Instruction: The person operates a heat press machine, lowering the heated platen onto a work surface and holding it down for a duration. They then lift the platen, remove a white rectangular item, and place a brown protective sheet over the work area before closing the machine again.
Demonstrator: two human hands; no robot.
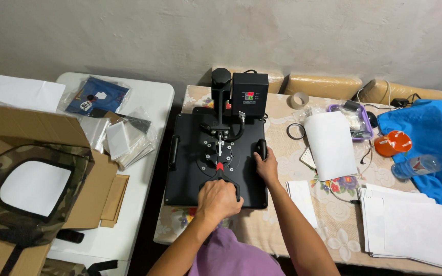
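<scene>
A black heat press [190,163] stands on the patterned tablecloth [333,230], its upper plate lowered flat. My left hand [218,199] is wrapped around the black lever handle at the press's front, just below its red joint. My right hand [267,164] grips the black side handle on the right edge of the upper plate. A control box [249,95] with a lit display sits at the back of the press.
A cardboard box [31,133] with a camouflage bag [26,204] sits at the left. Packaged fabric pieces [113,128] lie on the white table. Right of the press are white sheets [410,225], a tape roll [299,99], a blue garment [431,133], a water bottle [420,164] and an orange cup [392,143].
</scene>
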